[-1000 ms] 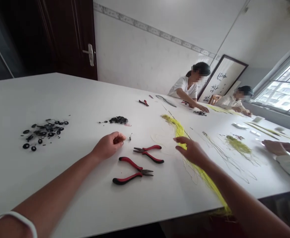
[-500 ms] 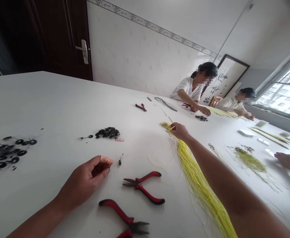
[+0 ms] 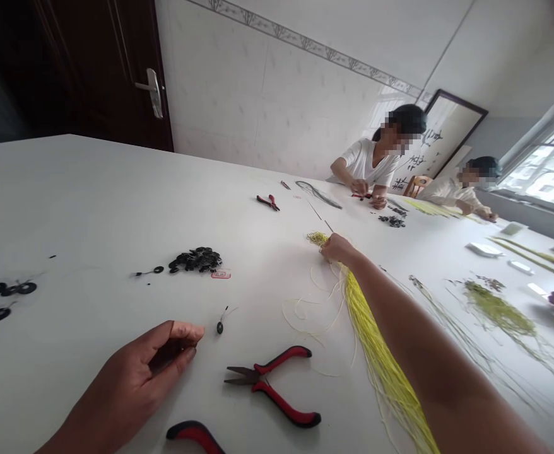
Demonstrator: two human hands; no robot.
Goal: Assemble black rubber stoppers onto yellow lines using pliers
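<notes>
One bundle of fine yellow cord strands (image 3: pixel 381 362) lies across the white surface (image 3: pixel 92 189), running from its gathered upper end past the lower frame edge. The strands should be treated as light, soft and limp: they offer little stiffness, may slide against one another and are prone to tangling, so the gathered upper end is the sound place to take hold. The right hand (image 3: pixel 336 248) is closed around that end, fingers curled over the strands, with the bundle trailing back toward the person. A thin dark rod (image 3: pixel 328 225) projects beyond the fist, pointing away from the person. Several loose pale yellow strands (image 3: pixel 305 309) lie looped on the surface just left of the bundle. The left hand (image 3: pixel 135 372) lies well apart from the bundle at lower left, partly open with fingers loosely curled; nothing shows in its grip. Nearest to it are a small black bead on a wire stem (image 3: pixel 219 327) and a pair of red-and-black handled pliers (image 3: pixel 286 410). Further out lie a heap of small black rings (image 3: pixel 195 260) and, at the far end of the surface, a seated co-worker's hand (image 3: pixel 378 202).
</notes>
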